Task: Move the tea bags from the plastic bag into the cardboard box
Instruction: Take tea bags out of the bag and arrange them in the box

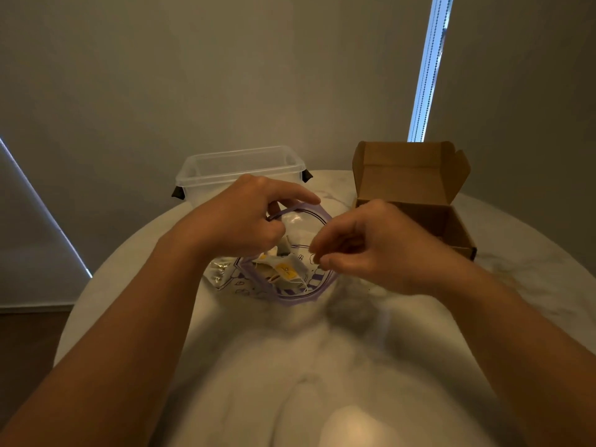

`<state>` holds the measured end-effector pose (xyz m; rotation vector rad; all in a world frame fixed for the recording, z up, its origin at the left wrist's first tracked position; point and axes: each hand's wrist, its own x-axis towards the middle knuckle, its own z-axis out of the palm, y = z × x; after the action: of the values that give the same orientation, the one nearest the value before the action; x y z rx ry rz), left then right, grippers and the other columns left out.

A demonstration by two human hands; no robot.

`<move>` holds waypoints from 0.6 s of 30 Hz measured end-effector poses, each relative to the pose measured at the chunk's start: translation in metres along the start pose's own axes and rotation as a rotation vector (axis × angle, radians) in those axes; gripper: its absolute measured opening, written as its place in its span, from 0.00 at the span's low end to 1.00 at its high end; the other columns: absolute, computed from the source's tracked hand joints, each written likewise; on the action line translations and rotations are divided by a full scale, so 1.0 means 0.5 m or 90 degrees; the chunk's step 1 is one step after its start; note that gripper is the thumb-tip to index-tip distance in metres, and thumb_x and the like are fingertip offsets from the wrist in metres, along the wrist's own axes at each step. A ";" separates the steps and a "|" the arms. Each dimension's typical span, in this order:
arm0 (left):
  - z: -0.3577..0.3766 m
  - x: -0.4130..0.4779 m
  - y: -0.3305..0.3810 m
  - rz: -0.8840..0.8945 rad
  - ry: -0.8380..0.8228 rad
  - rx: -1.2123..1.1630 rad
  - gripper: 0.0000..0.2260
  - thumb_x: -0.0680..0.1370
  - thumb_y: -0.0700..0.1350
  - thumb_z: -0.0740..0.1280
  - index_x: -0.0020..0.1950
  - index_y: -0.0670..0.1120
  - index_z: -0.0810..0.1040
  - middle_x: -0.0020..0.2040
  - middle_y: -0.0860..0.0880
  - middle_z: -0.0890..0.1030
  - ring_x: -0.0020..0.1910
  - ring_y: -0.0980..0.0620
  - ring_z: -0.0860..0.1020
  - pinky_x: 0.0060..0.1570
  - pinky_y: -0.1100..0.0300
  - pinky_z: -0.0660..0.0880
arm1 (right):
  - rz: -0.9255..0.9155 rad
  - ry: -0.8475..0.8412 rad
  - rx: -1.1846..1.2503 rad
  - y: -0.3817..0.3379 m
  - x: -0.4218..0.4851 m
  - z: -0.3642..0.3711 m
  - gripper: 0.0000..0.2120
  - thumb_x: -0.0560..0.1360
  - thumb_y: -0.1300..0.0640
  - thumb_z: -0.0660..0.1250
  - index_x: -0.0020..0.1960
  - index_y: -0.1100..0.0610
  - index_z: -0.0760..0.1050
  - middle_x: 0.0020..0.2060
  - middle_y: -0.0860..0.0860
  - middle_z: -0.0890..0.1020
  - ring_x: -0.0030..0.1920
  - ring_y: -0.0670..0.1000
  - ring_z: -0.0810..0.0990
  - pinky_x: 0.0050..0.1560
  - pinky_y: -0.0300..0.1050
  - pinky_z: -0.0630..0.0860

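Picking step: plastic bag [300, 296] is held open by left hand [248, 217]; right hand [358, 250] fingers [325, 245] are pinched narrow over tea bags [285, 269], catch unclear. Cardboard box [451, 227], mid-right, is needed next.

A round marble table [322, 366] stands before plain grey walls [193, 75], beside a bright window strip [430, 69].

Clear plastic container [240, 171] standing at far edge of round white marble table [290, 366], black clips [178, 192] showing at its ends. Grey wall [193, 75] rising behind. Narrow daylight strip [430, 69] glowing upper right, bead chains hanging along it.
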<state>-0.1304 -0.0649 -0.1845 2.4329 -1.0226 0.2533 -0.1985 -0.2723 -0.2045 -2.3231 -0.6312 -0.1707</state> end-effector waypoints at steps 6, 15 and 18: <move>0.001 0.001 -0.004 -0.001 -0.005 -0.004 0.26 0.71 0.38 0.64 0.65 0.59 0.78 0.56 0.55 0.82 0.48 0.58 0.80 0.39 0.69 0.75 | -0.076 -0.095 -0.254 -0.009 0.072 0.057 0.21 0.76 0.63 0.69 0.67 0.50 0.75 0.66 0.47 0.74 0.61 0.46 0.73 0.48 0.25 0.67; -0.002 -0.003 0.006 -0.022 -0.003 -0.002 0.25 0.68 0.46 0.60 0.65 0.60 0.77 0.57 0.54 0.81 0.51 0.57 0.80 0.49 0.56 0.81 | -0.096 -0.155 -0.275 0.018 0.106 0.097 0.26 0.72 0.64 0.72 0.67 0.47 0.74 0.62 0.48 0.76 0.59 0.50 0.76 0.55 0.47 0.79; -0.001 -0.005 0.005 -0.021 -0.005 0.006 0.26 0.68 0.45 0.61 0.65 0.60 0.77 0.57 0.55 0.81 0.51 0.57 0.80 0.48 0.57 0.81 | -0.112 -0.142 -0.262 0.016 0.103 0.094 0.26 0.72 0.65 0.72 0.67 0.49 0.75 0.60 0.48 0.76 0.56 0.48 0.76 0.54 0.45 0.79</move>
<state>-0.1341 -0.0646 -0.1838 2.4590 -0.9860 0.2374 -0.1523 -0.2254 -0.2286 -2.7042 -0.9909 -0.1328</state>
